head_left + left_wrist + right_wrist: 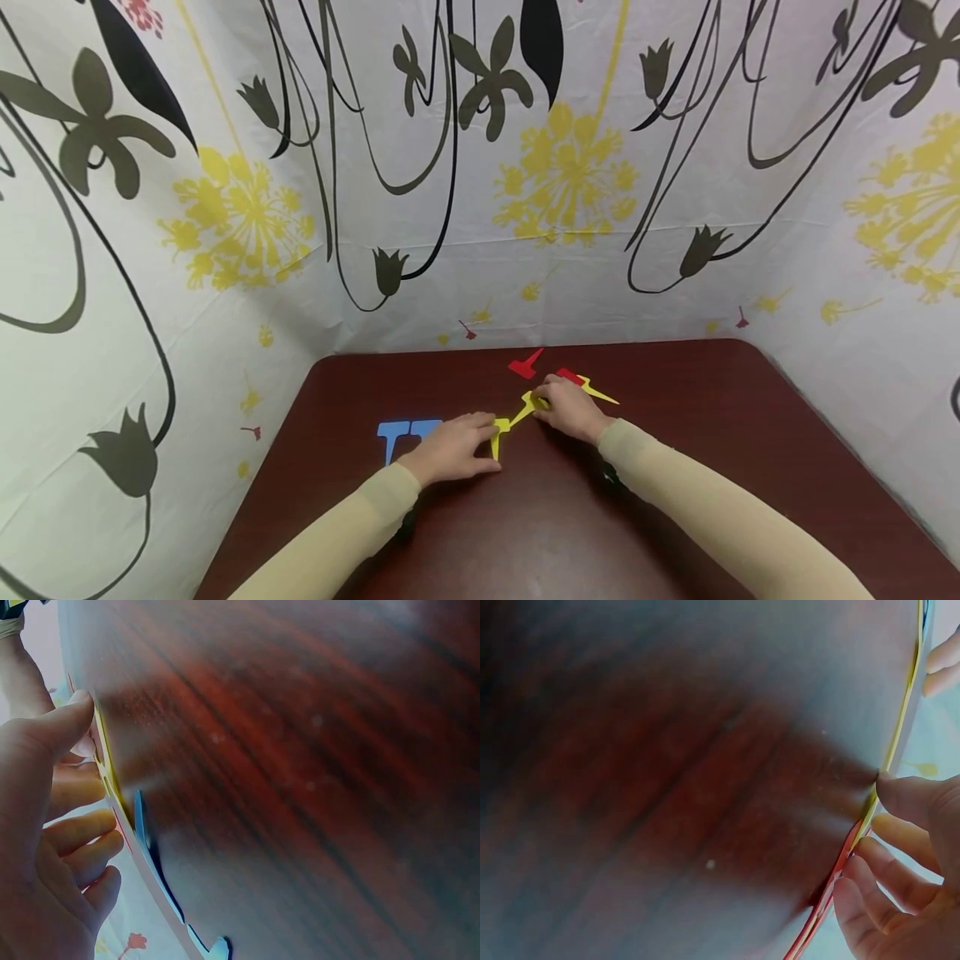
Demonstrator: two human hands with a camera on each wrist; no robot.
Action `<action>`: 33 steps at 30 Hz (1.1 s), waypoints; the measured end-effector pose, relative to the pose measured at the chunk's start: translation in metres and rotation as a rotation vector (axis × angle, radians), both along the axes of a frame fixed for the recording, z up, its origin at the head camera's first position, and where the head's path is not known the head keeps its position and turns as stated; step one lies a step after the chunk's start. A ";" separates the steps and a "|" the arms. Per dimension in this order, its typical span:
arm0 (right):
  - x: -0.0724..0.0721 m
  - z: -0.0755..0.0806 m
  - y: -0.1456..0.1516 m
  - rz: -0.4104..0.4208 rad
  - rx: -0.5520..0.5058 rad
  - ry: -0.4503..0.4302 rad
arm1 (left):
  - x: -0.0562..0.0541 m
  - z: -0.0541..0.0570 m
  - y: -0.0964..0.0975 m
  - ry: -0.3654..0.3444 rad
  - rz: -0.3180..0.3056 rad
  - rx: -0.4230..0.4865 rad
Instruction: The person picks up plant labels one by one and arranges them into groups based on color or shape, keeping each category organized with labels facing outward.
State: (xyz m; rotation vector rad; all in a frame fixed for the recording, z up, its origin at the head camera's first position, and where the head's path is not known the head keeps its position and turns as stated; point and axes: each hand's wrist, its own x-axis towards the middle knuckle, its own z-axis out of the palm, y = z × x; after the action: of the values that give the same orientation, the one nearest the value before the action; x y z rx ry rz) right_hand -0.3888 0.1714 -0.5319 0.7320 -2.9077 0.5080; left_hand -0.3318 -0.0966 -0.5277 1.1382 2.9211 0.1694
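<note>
Flat T-shaped plant labels lie on the dark brown table. My left hand [453,448] is over the blue labels [392,433], partly covering one. Its fingers are loosely extended, with the index fingertip beside an upright yellow label [497,432] and the thumb low near that label's tip. My right hand [572,408] holds a slanted yellow label [528,406] between thumb and index finger, hiding one end. In the right wrist view, the thumb [907,796] and index finger meet that yellow edge. The slanted label's point reaches the upright one.
Behind the right hand lie a red label [527,364], another red label [570,376] partly hidden, and a yellow label [597,391]. The table [675,367] has rounded far corners. A flower-printed cloth [480,308] hangs around its back and sides.
</note>
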 end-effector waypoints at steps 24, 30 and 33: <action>-0.002 0.008 0.011 -0.014 -0.041 -0.070 | -0.006 0.004 0.007 -0.103 0.051 -0.003; 0.003 0.009 0.008 0.019 -0.009 -0.085 | -0.006 0.002 0.006 -0.139 0.078 0.006; 0.004 0.009 0.008 0.029 0.012 -0.090 | -0.006 0.002 0.006 -0.141 0.079 0.009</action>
State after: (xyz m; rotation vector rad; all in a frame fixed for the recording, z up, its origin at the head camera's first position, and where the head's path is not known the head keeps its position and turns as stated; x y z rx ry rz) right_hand -0.3844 0.1791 -0.5227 0.7738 -2.9899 0.5402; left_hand -0.3380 -0.0901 -0.5256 0.9694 2.8451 0.2515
